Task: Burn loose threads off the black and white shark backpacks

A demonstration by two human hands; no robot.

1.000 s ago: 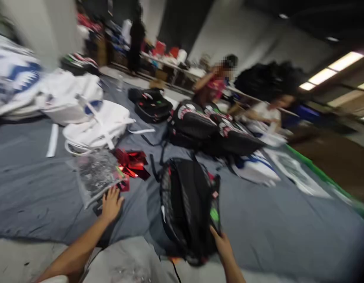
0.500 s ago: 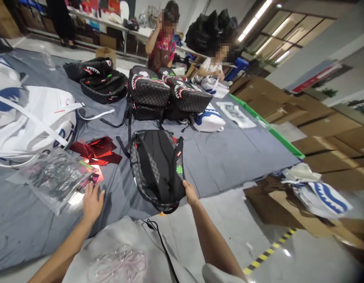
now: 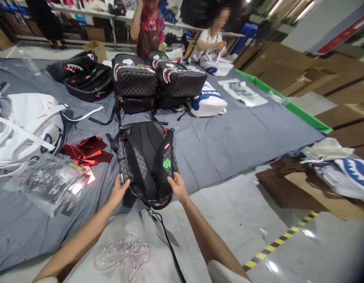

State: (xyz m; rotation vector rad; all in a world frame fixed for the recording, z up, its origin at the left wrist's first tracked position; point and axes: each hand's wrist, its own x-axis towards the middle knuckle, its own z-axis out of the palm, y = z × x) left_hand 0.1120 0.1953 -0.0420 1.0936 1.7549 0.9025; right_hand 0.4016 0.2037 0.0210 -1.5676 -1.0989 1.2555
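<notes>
A black checkered backpack (image 3: 145,157) lies back-side up on the grey cloth (image 3: 223,145), its straps showing a red tag and a green mark. My left hand (image 3: 118,192) grips its near left edge. My right hand (image 3: 177,185) grips its near right edge, just below the green mark. A dark strap trails from the bag's near end toward me.
Red shiny cards (image 3: 87,149) and a clear plastic bag (image 3: 48,182) lie to the left, by white bags (image 3: 25,125). Shark-mouth backpacks (image 3: 135,80) are piled behind. Two people sit at the far edge. Flattened cardboard (image 3: 306,188) covers the floor to the right.
My left hand left the plastic bag and cards and moved right onto the backpack's edge. My view swung down and left, and the backpack sits closer to me.
</notes>
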